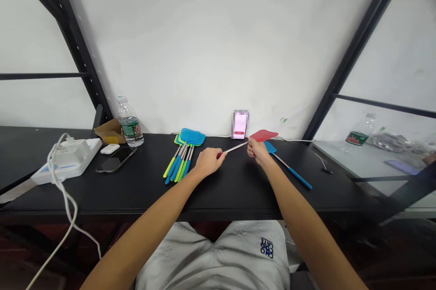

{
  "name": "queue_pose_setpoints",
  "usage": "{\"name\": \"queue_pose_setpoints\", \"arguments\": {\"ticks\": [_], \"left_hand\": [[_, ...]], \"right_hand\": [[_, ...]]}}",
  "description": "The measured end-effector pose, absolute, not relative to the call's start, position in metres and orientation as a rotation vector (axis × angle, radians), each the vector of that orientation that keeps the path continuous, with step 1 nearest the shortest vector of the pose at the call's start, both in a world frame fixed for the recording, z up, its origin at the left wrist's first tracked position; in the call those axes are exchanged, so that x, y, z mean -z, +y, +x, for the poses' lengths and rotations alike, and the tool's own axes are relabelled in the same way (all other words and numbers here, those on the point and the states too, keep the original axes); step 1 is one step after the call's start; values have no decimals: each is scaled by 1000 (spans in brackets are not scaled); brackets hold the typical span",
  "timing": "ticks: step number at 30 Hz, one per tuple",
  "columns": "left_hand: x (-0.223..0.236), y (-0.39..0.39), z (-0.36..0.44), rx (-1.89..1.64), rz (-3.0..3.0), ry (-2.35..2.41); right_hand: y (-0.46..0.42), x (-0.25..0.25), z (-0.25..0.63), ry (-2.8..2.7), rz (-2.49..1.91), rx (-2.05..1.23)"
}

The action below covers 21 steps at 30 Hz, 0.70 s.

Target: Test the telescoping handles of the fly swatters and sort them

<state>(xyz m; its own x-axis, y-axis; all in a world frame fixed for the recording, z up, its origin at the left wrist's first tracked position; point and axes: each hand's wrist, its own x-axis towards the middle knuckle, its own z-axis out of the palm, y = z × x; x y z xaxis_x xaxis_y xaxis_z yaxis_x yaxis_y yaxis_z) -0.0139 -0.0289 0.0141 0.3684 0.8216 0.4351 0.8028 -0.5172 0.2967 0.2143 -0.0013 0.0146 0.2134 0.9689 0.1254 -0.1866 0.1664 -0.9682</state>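
Note:
A red fly swatter (263, 135) with a thin metal shaft is stretched between my two hands, above the black table. My left hand (208, 161) is closed round its red handle, most of which the fingers hide. My right hand (258, 150) grips it where the shaft meets the red head. Just right of and partly behind that hand lies a blue fly swatter (299, 177), its handle pointing toward the front right. To the left of my left hand, a pile of several blue and yellow-green fly swatters (191, 136) rests with heads toward the wall and handles toward me.
A lit phone (240, 125) leans upright against the wall. At left are a water bottle (130, 122), a cardboard box (111, 132), a dark phone (116, 159), a white case (110, 149) and a power strip (68, 160) with cables. Black metal posts (361, 45) flank the table.

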Motion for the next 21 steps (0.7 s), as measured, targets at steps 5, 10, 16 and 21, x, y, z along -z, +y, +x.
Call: {"name": "queue_pose_setpoints", "arguments": {"ticks": [5,10,16,21], "left_hand": [[-17,-28,-16,-808,2599,1536],[-20,-28,-20,-791,2626,1491],[-18,-28,-22,-800,2604,1461],[-12,-26,-24,-791,2586,1474]], "right_hand": [[2,-16,225,-946,-1051,-1034],[1,-20,238,-909,-1057,-1019],[-4,-22,244,-948,-1028,-969],[-3,-18,245,-917,-1045,-932]]}}
